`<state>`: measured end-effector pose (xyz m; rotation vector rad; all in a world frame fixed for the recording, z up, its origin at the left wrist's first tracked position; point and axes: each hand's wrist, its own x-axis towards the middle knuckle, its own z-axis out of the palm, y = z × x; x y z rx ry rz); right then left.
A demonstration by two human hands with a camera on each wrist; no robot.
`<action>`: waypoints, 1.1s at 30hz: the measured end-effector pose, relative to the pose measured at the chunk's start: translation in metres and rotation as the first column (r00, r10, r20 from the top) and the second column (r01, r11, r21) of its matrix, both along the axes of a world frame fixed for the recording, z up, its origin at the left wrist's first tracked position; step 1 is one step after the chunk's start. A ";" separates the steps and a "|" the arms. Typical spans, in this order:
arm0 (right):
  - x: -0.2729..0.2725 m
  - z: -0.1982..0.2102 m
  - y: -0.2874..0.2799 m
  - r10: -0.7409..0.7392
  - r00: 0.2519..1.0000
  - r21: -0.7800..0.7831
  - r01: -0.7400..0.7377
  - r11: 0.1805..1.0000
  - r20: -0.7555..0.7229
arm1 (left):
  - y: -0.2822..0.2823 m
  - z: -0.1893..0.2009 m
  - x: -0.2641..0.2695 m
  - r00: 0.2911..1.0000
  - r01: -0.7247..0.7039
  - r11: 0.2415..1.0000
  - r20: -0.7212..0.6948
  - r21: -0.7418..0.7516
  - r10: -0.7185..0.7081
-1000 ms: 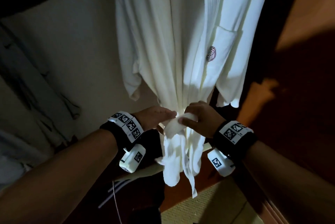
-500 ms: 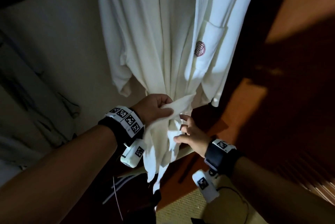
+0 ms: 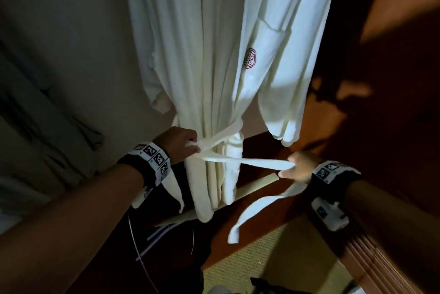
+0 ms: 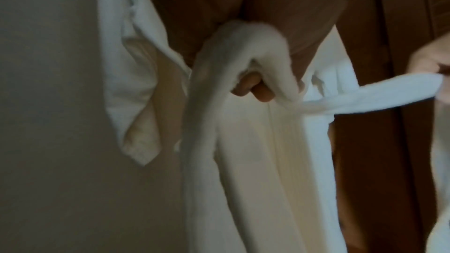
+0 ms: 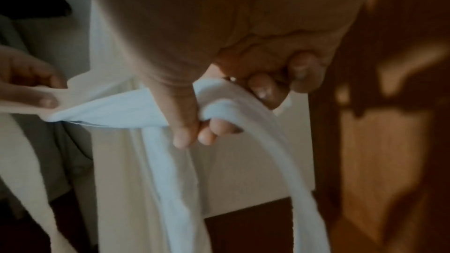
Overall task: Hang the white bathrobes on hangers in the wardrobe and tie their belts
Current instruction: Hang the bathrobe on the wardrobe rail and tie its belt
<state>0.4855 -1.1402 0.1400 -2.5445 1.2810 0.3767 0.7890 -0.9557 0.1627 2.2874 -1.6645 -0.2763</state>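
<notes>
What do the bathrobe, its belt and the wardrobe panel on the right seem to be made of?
Bathrobe: soft white woven cloth, matte, probably cotton; it drapes in long folds. Belt: seemingly the same cloth, fuzzy at the edges where it bunches. Wardrobe panel: reddish-brown wood or veneer, smooth, with a slight sheen.

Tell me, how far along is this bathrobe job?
Done: one white bathrobe already hangs in the wardrobe, though its hanger is out of view. In hand: the belt circles the waist; the left hand grips one end at the robe, and the right hand pulls the other end out sideways. Left: no finished knot shows yet, so the tying remains. Whether other robes wait cannot be told.
</notes>
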 end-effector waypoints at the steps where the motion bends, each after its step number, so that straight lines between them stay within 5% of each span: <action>1: -0.003 0.008 -0.004 0.020 0.999 -0.020 -0.021 1.000 -0.044 | 0.001 -0.004 0.002 1.000 0.006 1.000 0.020 0.008 -0.006; 4: -0.001 0.046 -0.003 0.066 0.998 -0.039 -0.067 0.997 -0.014 | 0.002 -0.010 0.005 0.998 0.012 0.999 0.058 0.040 -0.014; 6: 0.008 0.081 0.004 0.088 0.969 0.033 -0.099 0.995 0.232 | 0.002 -0.013 0.005 0.999 0.003 0.999 0.052 0.039 -0.005; 8: 0.021 0.117 0.021 -0.038 0.771 0.278 -0.183 0.943 0.635 | 0.003 -0.015 0.000 1.000 0.011 1.000 0.027 0.026 -0.011; 10: 0.037 0.146 0.037 -0.278 0.436 0.445 -0.347 0.825 0.856 | 0.005 -0.017 -0.008 0.999 0.031 0.999 -0.012 -0.014 -0.032; 11: 0.047 0.159 0.044 -0.307 0.309 0.417 -0.408 0.812 0.900 | 0.005 -0.017 -0.014 0.999 0.037 0.998 -0.027 -0.052 -0.039; 13: 0.073 0.170 0.057 -0.163 0.189 0.230 -0.424 0.876 0.968 | 0.006 -0.014 -0.028 0.997 0.048 0.990 -0.058 -0.131 -0.056; 15: 0.098 0.162 0.061 0.152 0.217 -0.075 -0.325 0.943 0.964 | 0.009 -0.009 -0.039 0.993 0.052 0.982 -0.096 -0.181 -0.071; 17: 0.118 0.136 0.056 0.464 0.403 -0.361 -0.309 0.880 0.789 | 0.014 -0.005 -0.047 0.984 0.046 0.971 -0.155 -0.236 -0.085; 20: 0.132 0.091 0.051 0.553 0.757 -0.292 -0.472 0.831 0.348 | 0.026 0.001 -0.054 0.972 0.064 0.924 -0.186 -0.376 -0.143; 22: 0.131 0.072 0.056 0.526 0.836 -0.168 -0.502 0.849 0.159 | 0.035 0.006 -0.055 0.961 0.056 0.911 -0.225 -0.408 -0.159; 27: 0.121 0.064 0.060 0.398 0.865 0.000 -0.418 0.908 0.305 | 0.049 0.005 -0.046 0.963 0.044 0.890 -0.219 -0.453 -0.159; 31: 0.114 0.067 0.056 0.167 0.736 0.241 -0.414 0.878 0.655 | 0.046 0.008 -0.040 0.935 -0.011 0.871 -0.314 -0.490 -0.165; 33: 0.105 0.066 0.058 0.050 0.700 0.353 -0.420 0.836 0.713 | 0.041 0.014 -0.043 0.932 -0.039 0.887 -0.337 -0.460 -0.134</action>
